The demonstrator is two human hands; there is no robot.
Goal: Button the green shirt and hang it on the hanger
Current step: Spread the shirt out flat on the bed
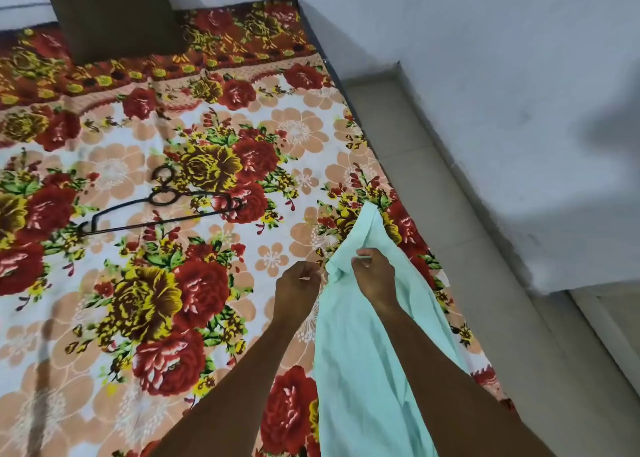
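Right now both hands work near the top of the green shirt [363,370], which hangs along the bed's right edge w/ its upper end draped over the floral bedsheet [104,158]. Right hand [375,276] pinches a fold of cloth; left hand [298,283] has fingers curled tight at the shirt's edge, though whether it grips fabric can't be told. Prob. lining up the placket to button. Black wire hanger [159,207] lies well apart on the sheet, waiting for later.

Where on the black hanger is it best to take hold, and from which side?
Probably the hanger at its neck below the hook, from above: it lies flat on the bedsheet, apart from the shirt, with the hook pointing away.
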